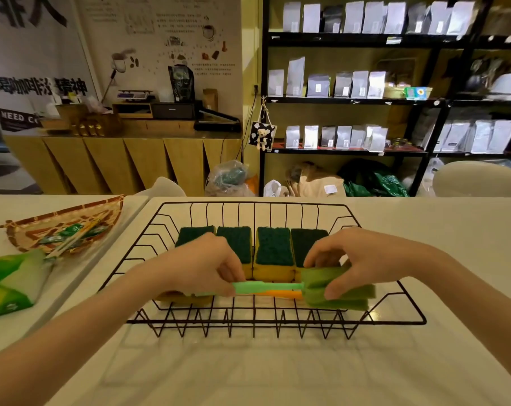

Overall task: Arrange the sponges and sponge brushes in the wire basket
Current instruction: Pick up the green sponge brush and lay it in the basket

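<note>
A black wire basket (406,291) sits on the white table in front of me. Several yellow sponges with dark green scouring tops (273,250) stand in a row along its back half. My left hand (198,265) pinches the light green handle of a sponge brush (266,287) low over the basket's front. My right hand (357,256) grips that brush's green sponge head (354,294). Just beneath lies a second brush with an orange handle (280,295). Another yellow sponge (187,298) lies under my left hand, mostly hidden.
A woven bamboo tray (102,213) holding green packets and chopsticks lies at the left on a neighbouring table. A green and white plastic package (11,282) lies in front of it. Shelves of bags stand beyond the table's far edge.
</note>
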A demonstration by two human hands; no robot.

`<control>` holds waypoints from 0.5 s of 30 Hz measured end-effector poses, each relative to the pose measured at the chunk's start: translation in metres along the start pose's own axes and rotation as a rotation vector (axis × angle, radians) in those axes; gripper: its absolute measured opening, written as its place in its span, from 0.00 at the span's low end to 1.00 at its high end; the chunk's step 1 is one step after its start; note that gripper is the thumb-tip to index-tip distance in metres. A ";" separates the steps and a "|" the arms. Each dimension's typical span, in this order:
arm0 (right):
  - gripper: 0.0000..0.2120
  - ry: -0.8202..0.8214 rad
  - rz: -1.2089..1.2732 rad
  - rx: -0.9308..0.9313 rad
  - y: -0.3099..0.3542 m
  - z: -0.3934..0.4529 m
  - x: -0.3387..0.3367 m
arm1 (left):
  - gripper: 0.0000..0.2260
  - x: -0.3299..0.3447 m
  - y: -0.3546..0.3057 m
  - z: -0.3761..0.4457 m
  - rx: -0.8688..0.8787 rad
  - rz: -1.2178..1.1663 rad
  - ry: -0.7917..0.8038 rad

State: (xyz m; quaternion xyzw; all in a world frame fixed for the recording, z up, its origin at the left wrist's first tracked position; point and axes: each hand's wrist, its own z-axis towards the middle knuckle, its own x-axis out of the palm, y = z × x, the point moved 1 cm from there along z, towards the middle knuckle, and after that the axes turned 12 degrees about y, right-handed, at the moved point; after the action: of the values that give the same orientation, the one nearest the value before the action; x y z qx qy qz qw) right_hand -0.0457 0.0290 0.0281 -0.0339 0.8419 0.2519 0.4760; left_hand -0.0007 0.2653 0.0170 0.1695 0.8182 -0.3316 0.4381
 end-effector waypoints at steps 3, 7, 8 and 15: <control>0.16 0.003 0.027 -0.011 -0.003 0.002 0.006 | 0.13 0.015 -0.009 0.010 0.030 0.089 0.048; 0.14 -0.017 0.039 -0.027 -0.002 0.004 0.015 | 0.14 0.025 -0.012 0.020 0.012 0.168 0.085; 0.14 -0.017 0.035 -0.026 -0.001 0.006 0.018 | 0.14 0.025 -0.011 0.022 0.010 0.179 0.078; 0.16 0.012 0.015 0.007 0.001 0.017 0.030 | 0.14 0.024 -0.010 0.026 0.036 0.193 0.085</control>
State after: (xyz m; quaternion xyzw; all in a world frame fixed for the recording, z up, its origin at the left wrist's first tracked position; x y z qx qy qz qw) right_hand -0.0490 0.0434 -0.0031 -0.0277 0.8458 0.2524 0.4691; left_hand -0.0037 0.2397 -0.0096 0.2692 0.8098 -0.2947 0.4299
